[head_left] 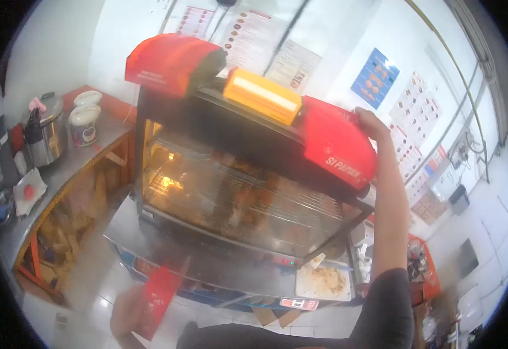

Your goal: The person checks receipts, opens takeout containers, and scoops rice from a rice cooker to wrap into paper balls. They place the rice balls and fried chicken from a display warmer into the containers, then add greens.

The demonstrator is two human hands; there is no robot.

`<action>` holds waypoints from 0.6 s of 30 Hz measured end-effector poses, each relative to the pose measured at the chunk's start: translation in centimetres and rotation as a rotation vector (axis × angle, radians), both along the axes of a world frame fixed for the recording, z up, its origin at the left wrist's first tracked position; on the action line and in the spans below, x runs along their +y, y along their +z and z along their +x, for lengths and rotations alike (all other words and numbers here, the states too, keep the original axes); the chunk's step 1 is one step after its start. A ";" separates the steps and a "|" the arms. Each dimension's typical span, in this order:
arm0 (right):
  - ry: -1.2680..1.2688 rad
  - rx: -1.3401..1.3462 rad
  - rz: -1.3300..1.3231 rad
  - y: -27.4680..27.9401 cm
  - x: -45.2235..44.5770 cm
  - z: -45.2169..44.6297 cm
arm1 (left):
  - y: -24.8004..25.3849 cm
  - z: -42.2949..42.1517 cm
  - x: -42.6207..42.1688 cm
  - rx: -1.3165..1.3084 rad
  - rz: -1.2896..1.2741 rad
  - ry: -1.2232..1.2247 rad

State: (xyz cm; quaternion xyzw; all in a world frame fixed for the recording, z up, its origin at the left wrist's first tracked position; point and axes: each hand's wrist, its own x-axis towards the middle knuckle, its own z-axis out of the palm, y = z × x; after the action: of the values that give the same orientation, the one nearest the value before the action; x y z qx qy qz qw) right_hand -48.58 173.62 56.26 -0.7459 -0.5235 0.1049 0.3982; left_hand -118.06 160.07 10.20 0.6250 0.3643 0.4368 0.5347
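My left hand [125, 308], blurred, is closed on a flat red paper packet [162, 298] with pale print, low in front of the food warmer. My right hand [373, 125] reaches up to the warmer's top right. Its fingers curl at the rear edge of red printed boxes [341, 145], and what they grip is hidden. The glass-fronted food warmer [236, 198] is lit inside, with wire racks and brownish food behind hazy glass. More red boxes [172, 64] and a yellow box [262, 96] sit on its top.
The warmer stands on a metal table [207, 250]. A stained white tray [323, 282] lies at its right front. On the left, a metal counter [62, 174] holds a steel pot [47, 131] and white tubs [84, 123]. Printed sheets and a blue poster [376, 78] hang on the wall.
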 end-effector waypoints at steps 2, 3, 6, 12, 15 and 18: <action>-0.091 -0.423 -0.262 1.0 0.3 -0.5 | -0.2 -0.3 0.1 0.001 -0.038 0.016; -0.013 -0.635 -0.478 2.0 1.2 1.6 | -0.4 -0.7 0.1 0.013 -0.061 0.018; 0.141 -0.976 -0.479 1.8 1.4 1.6 | -1.0 0.0 0.8 0.042 -0.092 0.053; 0.209 -0.508 -0.338 0.1 -2.0 -8.5 | 2.9 3.9 2.3 0.178 -0.235 -0.059; 0.210 -0.595 -0.267 -0.7 -1.7 -6.0 | -2.5 5.8 4.8 0.272 0.063 -0.178; 0.195 -0.891 0.203 -1.4 -5.8 -7.0 | -5.1 9.0 5.8 0.310 0.165 -0.218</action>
State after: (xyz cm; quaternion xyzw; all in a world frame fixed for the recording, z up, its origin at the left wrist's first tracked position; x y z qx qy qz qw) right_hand -55.61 167.84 54.82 -0.6229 -0.7188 -0.2405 0.1935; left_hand -109.02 165.91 5.05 0.7621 0.3356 0.3032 0.4634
